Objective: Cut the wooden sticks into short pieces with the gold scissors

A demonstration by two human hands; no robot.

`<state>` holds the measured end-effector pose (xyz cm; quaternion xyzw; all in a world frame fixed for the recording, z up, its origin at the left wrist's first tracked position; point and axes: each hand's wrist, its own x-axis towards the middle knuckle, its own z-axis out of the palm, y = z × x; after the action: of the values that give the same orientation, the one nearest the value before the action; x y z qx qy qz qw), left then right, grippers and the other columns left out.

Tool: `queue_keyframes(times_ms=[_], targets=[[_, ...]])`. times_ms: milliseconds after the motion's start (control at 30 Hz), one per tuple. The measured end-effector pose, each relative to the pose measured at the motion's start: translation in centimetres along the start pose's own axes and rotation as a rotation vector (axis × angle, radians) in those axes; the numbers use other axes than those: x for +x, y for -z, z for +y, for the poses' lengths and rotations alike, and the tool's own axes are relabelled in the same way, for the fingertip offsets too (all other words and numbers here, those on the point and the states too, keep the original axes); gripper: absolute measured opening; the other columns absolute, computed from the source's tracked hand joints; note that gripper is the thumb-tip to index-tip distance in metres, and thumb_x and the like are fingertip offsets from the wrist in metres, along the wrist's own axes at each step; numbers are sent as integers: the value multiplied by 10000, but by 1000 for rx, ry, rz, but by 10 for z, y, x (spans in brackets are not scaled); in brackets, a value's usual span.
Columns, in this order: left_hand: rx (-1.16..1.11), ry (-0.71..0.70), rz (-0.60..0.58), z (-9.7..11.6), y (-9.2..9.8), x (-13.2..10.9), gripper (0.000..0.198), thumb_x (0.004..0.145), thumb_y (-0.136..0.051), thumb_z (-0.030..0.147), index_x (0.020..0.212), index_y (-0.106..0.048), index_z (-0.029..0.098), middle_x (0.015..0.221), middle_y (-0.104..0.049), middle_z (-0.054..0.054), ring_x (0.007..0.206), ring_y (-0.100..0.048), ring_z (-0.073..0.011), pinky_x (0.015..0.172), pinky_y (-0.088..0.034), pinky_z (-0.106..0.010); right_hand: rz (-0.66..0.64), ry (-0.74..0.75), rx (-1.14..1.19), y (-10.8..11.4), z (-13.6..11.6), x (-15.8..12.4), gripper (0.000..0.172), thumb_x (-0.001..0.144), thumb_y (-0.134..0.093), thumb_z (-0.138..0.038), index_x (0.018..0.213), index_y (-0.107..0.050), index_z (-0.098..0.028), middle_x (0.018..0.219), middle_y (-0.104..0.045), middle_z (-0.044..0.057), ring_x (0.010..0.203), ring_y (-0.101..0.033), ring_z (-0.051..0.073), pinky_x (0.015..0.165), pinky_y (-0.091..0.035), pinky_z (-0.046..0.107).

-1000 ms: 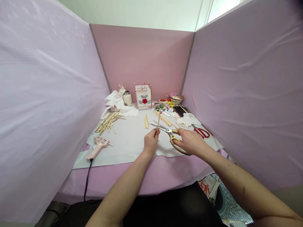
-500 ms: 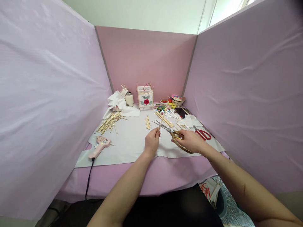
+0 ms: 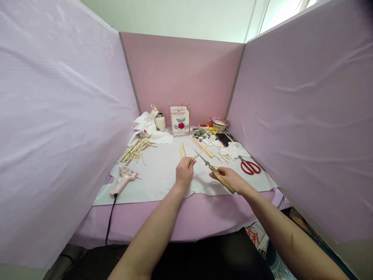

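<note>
Between the fingertips of my left hand (image 3: 184,171) is a thin wooden stick (image 3: 202,151), slanting up to the right. My right hand (image 3: 229,179) is closed around the gold handles of a pair of scissors (image 3: 206,161). The scissor blades point up and left, close to the stick; whether they touch it I cannot tell. Just beyond my left hand a few short sticks (image 3: 182,150) lie side by side on the white cloth (image 3: 159,171). Longer sticks (image 3: 201,147) rest behind the held one.
Left are a loose stick pile (image 3: 136,151) and a pink glue gun (image 3: 124,181) with a black cord. A lantern with a red flower (image 3: 181,123) stands at the back, beside a cream jar (image 3: 160,122). Red-handled scissors (image 3: 250,167) and a phone (image 3: 223,139) lie right.
The held stick has tipped lower toward the right. My right hand has turned the scissors, so their handles now show edge-on. Both hands have shifted slightly.
</note>
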<state>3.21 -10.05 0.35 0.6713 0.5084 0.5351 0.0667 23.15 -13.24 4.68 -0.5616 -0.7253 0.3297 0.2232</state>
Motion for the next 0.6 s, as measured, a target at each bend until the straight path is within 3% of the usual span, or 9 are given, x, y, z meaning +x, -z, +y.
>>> queue_keyframes(times_ms=[333,433,600], targets=[[-180,202,-196,3,7,5,260,833,-493,287,603,-522,169,570,-509,27,561,-441,-92,571,-322,-220,-14,-46,42,-5,8,-9,422,736,-576,-571,646,-460,-176,593,-417,-37,553,-357,108,504,-265,237],[-369,364,-304,2,9,8,237,787,-545,310,608,-543,154,537,-492,33,494,-390,-70,516,-293,-212,-27,-40,33,-6,12,-11,410,743,-577,-561,657,-465,-176,599,-403,-41,558,-347,107,510,-261,236],[-819,697,-610,1,21,13,220,744,-617,327,757,-571,112,535,-449,47,379,-217,-9,402,-125,-193,-55,31,78,-5,22,-17,394,755,-579,-550,685,-479,-175,629,-396,-42,581,-338,106,527,-270,232]])
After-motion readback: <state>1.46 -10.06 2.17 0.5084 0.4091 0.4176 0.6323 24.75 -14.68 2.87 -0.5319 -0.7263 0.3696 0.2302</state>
